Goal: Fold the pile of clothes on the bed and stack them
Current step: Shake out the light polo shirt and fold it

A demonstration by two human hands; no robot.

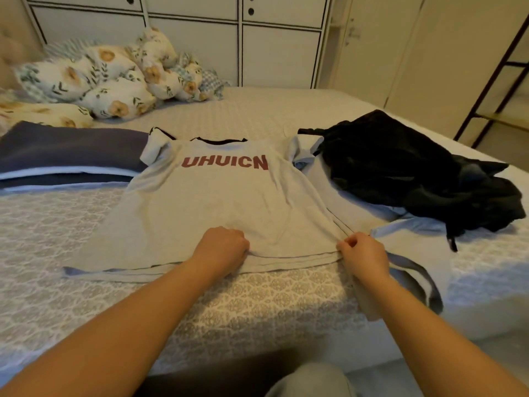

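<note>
A grey T-shirt [217,202] with red letters and a black collar lies spread face up on the bed [57,282]. My left hand [221,249] grips the shirt's bottom hem near its middle, fingers curled into the fabric. My right hand [363,255] pinches the hem at the shirt's right corner. To the right lies a crumpled black garment [400,170] on top of a light blue cloth [357,202]. At the left sits a stack of folded dark blue and light blue clothes [63,156].
Floral pillows and a bunched quilt [114,78] fill the head of the bed at the back left. White cupboards [257,38] stand behind. A dark ladder frame [492,81] rises at the far right. A grey strap [420,279] trails by the bed's front edge.
</note>
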